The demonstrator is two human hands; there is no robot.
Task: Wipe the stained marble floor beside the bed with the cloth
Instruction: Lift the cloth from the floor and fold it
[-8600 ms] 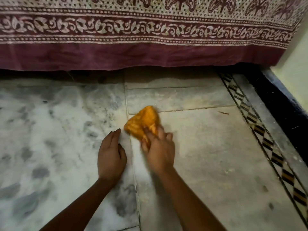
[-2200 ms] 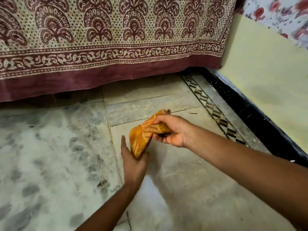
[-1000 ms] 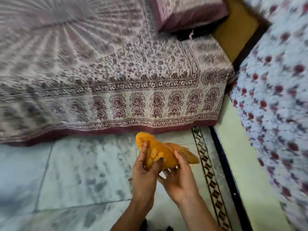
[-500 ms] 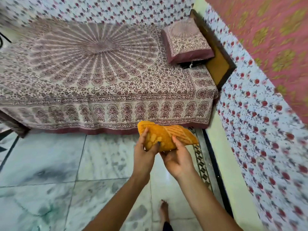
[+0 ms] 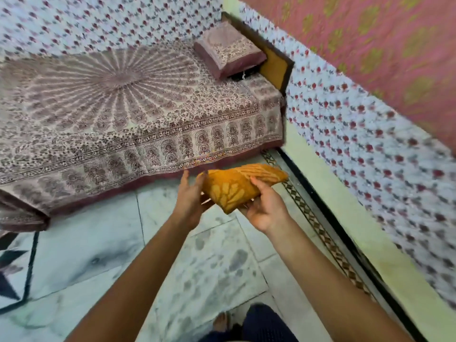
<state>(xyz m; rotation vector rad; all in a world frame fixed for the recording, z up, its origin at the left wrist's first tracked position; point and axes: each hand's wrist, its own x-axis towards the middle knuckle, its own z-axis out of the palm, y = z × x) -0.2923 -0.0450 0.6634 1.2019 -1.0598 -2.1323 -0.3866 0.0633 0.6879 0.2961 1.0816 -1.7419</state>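
A folded orange patterned cloth (image 5: 237,187) is held in the air above the marble floor (image 5: 209,262), level with the bed's near edge. My right hand (image 5: 265,208) grips it from below, thumb on top. My left hand (image 5: 190,198) touches its left end with fingers stretched upward; whether it grips is unclear. The bed (image 5: 111,114), under a maroon and cream printed cover, lies beyond the hands. The grey-veined floor runs from the bed's side towards me.
A pillow (image 5: 228,49) lies at the bed's head. A wall with flowered fabric (image 5: 357,134) and a black skirting (image 5: 328,218) runs along the right, beside a patterned floor border (image 5: 318,225). My bare foot (image 5: 220,322) stands below. Dark inlay (image 5: 14,267) marks the floor at left.
I rose from kneeling at the floor, lifting the cloth off the marble into both hands. In the last second the view drifted right and my left hand's fingers loosened at the cloth's end.
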